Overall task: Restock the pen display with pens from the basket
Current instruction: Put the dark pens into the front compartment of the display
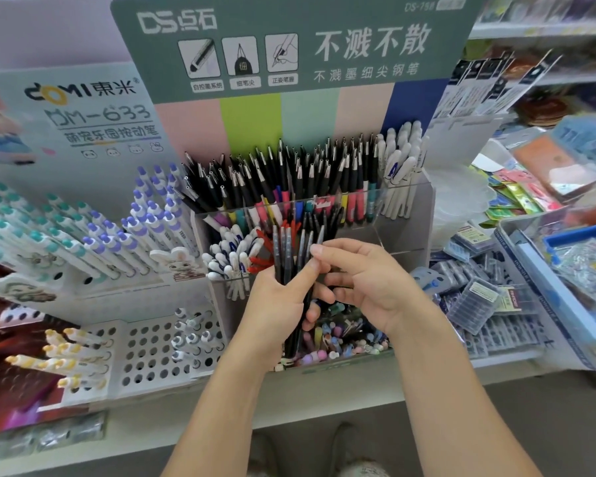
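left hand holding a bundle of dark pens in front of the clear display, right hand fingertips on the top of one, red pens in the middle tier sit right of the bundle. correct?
Not quite. In the head view the red pens sit left of the bundle of dark pens, beside the white pens. The rest holds: the left hand grips the bundle in front of the clear display, and the right hand has fingertips on one pen's top.

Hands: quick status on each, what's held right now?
Left hand: grips a bundle of dark pens.
Right hand: fingertips pinch one pen from that bundle.
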Motion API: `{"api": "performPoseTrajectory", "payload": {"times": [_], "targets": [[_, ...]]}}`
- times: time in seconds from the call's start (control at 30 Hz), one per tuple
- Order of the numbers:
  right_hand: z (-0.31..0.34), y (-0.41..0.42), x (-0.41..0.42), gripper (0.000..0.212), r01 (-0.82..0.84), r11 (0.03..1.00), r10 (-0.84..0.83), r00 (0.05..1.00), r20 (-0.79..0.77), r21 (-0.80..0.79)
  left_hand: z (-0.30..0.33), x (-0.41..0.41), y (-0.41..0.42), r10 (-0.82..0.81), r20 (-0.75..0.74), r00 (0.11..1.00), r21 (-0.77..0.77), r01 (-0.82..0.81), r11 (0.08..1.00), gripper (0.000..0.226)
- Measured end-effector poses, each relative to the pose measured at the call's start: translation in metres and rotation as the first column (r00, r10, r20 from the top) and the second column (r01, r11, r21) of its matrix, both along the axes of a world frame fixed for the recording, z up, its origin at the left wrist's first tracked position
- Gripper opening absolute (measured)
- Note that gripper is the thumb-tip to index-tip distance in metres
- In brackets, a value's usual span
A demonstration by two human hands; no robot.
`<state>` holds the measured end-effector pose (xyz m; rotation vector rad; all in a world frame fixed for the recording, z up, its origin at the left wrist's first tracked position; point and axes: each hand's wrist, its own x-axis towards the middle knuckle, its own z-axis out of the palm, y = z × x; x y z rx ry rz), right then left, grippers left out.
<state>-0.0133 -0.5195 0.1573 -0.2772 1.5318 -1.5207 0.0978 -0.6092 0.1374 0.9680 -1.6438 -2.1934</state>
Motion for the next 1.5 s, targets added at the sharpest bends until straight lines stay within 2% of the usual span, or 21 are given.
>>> {"api": "performPoseTrajectory", "payload": {"times": [0.07, 0.17, 0.37, 0.53, 0.63, 0.73, 0.8, 0.87, 0.97, 1.03, 1.13, 1.27, 1.37, 1.43, 1.5], "targets": [[0.002, -0.002, 0.002, 0.012, 0.022, 0.999, -0.021, 0.999, 0.031, -0.035, 0.001, -0.001, 0.003, 0.001, 0.003, 1.000, -0.023, -0.001, 1.000, 0.029], [0.006, -0.006, 0.006, 0.013, 0.083, 0.995, -0.079, 0.995, 0.059, -0.061, 0.002, -0.005, 0.011, 0.087, -0.004, 0.996, 0.052, -0.087, 0.995, 0.031], [0.001, -0.018, 0.015, 0.014, 0.180, 0.983, -0.181, 0.983, -0.016, -0.024, 0.003, -0.011, 0.017, 0.238, 0.000, 0.971, 0.128, -0.236, 0.963, 0.028], [-0.003, -0.021, 0.008, 0.007, 0.431, 0.887, -0.417, 0.902, 0.114, -0.163, 0.002, -0.007, 0.018, 0.300, 0.000, 0.954, 0.172, -0.296, 0.940, 0.024], [-0.001, -0.011, -0.005, 0.005, 0.497, 0.840, -0.509, 0.861, 0.000, -0.219, -0.002, -0.003, 0.015, 0.313, 0.037, 0.949, 0.148, -0.315, 0.938, 0.023], [0.004, -0.004, -0.017, 0.007, 0.573, 0.730, -0.632, 0.773, -0.050, -0.373, -0.005, 0.000, 0.012, 0.327, 0.057, 0.943, 0.111, -0.332, 0.937, 0.025], [0.004, -0.003, -0.023, 0.007, 0.577, 0.694, -0.696, 0.690, -0.199, -0.431, -0.006, 0.002, 0.009, 0.330, 0.053, 0.942, 0.109, -0.334, 0.936, 0.026], [0.001, -0.004, -0.025, 0.005, 0.494, 0.762, -0.646, 0.620, -0.445, -0.418, -0.005, 0.004, 0.008, 0.326, 0.047, 0.944, 0.118, -0.329, 0.937, 0.026], [-0.011, -0.008, -0.019, 0.009, 0.379, 0.893, -0.424, 0.529, -0.735, -0.242, -0.003, 0.004, 0.008, 0.297, 0.034, 0.954, 0.133, -0.298, 0.945, 0.025], [-0.021, -0.012, -0.014, 0.014, 0.353, 0.924, -0.305, 0.447, -0.841, -0.148, -0.002, 0.004, 0.009, 0.273, 0.026, 0.962, 0.135, -0.274, 0.952, 0.025], [-0.033, -0.017, -0.010, 0.008, 0.333, 0.939, -0.229, 0.413, -0.882, -0.088, 0.000, 0.002, 0.010, 0.259, 0.018, 0.966, 0.147, -0.259, 0.955, 0.025], [-0.045, -0.018, -0.012, 0.008, 0.351, 0.936, -0.135, 0.423, -0.896, 0.025, -0.002, 0.000, 0.010, 0.258, 0.012, 0.966, 0.164, -0.257, 0.952, 0.030], [-0.038, -0.015, -0.010, 0.007, 0.354, 0.935, -0.154, 0.446, -0.882, 0.016, -0.002, 0.001, 0.010, 0.242, -0.005, 0.970, 0.166, -0.238, 0.957, 0.032], [-0.024, -0.013, -0.007, 0.007, 0.371, 0.929, -0.206, 0.528, -0.824, 0.005, 0.000, 0.001, 0.009, 0.221, -0.019, 0.975, 0.163, -0.215, 0.963, 0.029], [-0.007, -0.010, -0.006, 0.017, 0.319, 0.946, -0.193, 0.701, -0.686, 0.060, 0.002, 0.000, 0.009, 0.195, -0.034, 0.980, 0.152, -0.188, 0.970, 0.026]]}}
